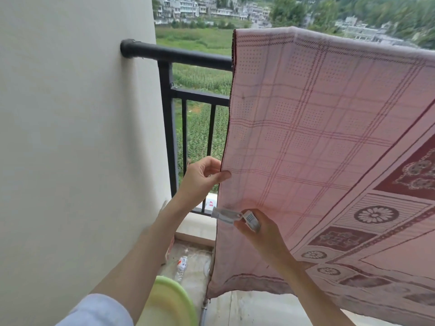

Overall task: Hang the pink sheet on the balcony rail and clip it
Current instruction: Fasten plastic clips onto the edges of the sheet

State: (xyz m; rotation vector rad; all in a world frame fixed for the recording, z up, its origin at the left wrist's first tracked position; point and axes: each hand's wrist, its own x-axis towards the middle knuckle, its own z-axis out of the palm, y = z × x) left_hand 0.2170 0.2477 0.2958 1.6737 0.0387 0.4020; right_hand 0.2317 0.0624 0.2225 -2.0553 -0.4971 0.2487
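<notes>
The pink sheet (317,137), checked with dark red flower borders, hangs draped over the black balcony rail (179,54) and covers its right part. My left hand (202,178) pinches the sheet's left edge about halfway down. My right hand (261,228) is lower, in front of the sheet, and holds a pale grey clip (229,216) whose jaws point left toward the sheet's edge. The clip's tip lies at the edge; I cannot tell whether it bites the cloth.
A white wall (70,137) closes the left side, where the rail is fixed. A green and yellow basin (169,302) sits low by my left arm. A plastic bottle (181,267) lies on the balcony floor. Fields and houses lie beyond the bars.
</notes>
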